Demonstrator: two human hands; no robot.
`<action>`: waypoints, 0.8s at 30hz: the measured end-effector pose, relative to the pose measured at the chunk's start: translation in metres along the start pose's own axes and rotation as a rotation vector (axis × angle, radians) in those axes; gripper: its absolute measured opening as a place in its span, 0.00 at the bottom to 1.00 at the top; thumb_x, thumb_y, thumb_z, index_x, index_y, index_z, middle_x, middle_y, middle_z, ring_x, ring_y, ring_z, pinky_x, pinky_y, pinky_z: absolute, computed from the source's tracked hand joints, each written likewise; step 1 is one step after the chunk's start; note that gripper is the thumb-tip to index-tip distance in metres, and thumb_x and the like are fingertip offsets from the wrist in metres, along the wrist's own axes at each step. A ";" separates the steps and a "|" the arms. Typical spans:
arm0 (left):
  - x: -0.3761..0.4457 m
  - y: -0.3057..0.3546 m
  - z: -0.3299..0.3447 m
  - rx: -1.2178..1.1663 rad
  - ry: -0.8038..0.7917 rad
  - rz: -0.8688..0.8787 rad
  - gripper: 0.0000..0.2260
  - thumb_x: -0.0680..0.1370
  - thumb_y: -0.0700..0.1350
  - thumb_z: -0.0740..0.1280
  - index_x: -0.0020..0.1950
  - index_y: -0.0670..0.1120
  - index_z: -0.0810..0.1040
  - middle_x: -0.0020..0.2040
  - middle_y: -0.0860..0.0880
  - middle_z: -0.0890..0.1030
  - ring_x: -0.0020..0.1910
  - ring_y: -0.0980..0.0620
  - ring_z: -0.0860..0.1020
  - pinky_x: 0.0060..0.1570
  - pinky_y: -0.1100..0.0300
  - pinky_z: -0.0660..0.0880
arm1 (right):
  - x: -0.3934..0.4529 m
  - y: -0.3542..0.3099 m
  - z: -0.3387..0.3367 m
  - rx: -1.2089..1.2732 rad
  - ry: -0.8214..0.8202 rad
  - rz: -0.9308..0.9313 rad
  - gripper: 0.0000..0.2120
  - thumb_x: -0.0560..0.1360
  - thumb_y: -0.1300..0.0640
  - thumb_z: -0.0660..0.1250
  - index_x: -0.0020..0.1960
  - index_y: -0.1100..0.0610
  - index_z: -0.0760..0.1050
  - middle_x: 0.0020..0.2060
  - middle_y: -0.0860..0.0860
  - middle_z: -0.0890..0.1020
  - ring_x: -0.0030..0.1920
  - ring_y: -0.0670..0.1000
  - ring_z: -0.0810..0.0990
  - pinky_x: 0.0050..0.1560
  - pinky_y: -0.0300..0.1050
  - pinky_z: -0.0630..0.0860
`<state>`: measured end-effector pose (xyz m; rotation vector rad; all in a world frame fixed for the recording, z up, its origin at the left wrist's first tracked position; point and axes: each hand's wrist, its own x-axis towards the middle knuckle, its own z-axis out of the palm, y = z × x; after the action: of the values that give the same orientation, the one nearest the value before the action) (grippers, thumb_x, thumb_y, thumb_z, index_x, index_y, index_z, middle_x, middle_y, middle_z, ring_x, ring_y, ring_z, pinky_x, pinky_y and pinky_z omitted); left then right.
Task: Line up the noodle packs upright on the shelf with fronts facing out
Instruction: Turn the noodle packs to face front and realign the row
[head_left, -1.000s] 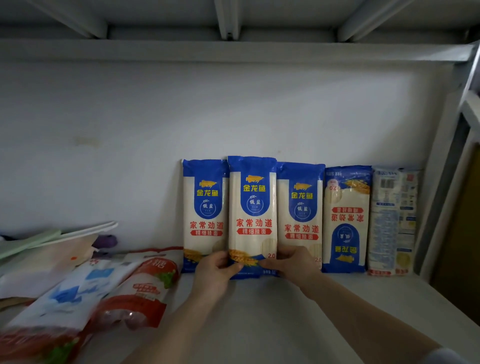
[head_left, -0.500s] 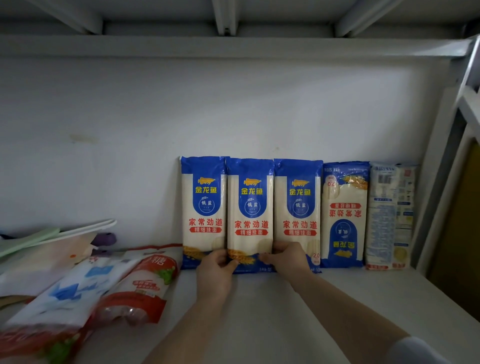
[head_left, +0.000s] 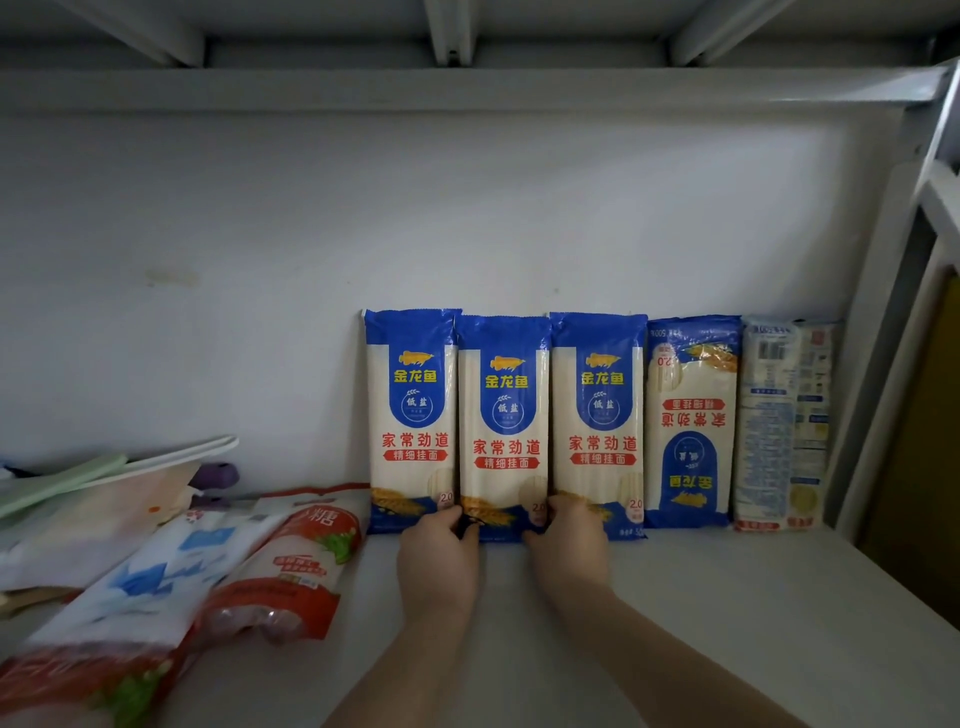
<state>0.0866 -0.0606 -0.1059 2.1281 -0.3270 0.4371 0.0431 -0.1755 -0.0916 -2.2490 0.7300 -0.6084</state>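
Several blue-and-white noodle packs lean in a row against the back wall of the white shelf (head_left: 701, 613). The left pack (head_left: 413, 415), the middle pack (head_left: 503, 421) and the third pack (head_left: 597, 415) stand upright with fronts out. A fourth pack (head_left: 691, 415) shows its front upside down. The fifth pack (head_left: 787, 421) shows its printed back. My left hand (head_left: 439, 551) holds the bottom left corner of the middle pack. My right hand (head_left: 569, 540) holds its bottom right corner, in front of the third pack's foot.
Red-and-white bags (head_left: 291, 566) and a blue-and-white bag (head_left: 156, 577) lie flat on the shelf's left side, with pale flat items (head_left: 104, 467) behind them. A white upright post (head_left: 893, 312) bounds the shelf at the right. Another shelf board (head_left: 467, 88) runs overhead.
The middle pack has come down from slightly raised to level with its neighbours, standing on the shelf. Both hands stayed at its bottom corners.
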 end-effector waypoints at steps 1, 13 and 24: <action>0.000 0.001 0.000 0.000 0.003 0.000 0.10 0.75 0.45 0.68 0.54 0.46 0.83 0.46 0.49 0.84 0.46 0.52 0.80 0.44 0.59 0.78 | -0.002 0.002 0.002 0.030 0.013 -0.002 0.11 0.72 0.61 0.69 0.54 0.57 0.77 0.49 0.52 0.81 0.50 0.51 0.79 0.52 0.44 0.77; 0.001 -0.001 0.001 0.068 -0.041 -0.041 0.15 0.75 0.41 0.66 0.60 0.48 0.80 0.53 0.49 0.83 0.53 0.50 0.79 0.50 0.59 0.77 | -0.009 0.004 0.009 0.057 0.083 -0.001 0.16 0.74 0.63 0.66 0.61 0.55 0.75 0.54 0.51 0.80 0.54 0.51 0.78 0.53 0.42 0.76; 0.003 -0.003 0.004 0.148 -0.047 -0.061 0.15 0.77 0.45 0.66 0.63 0.51 0.78 0.57 0.52 0.81 0.56 0.52 0.78 0.54 0.57 0.77 | 0.000 -0.004 0.001 -0.090 0.053 -0.016 0.09 0.73 0.62 0.67 0.53 0.59 0.78 0.48 0.53 0.81 0.49 0.52 0.79 0.50 0.45 0.78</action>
<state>0.0911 -0.0624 -0.1090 2.2888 -0.2628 0.3871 0.0451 -0.1725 -0.0897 -2.3308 0.7810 -0.6565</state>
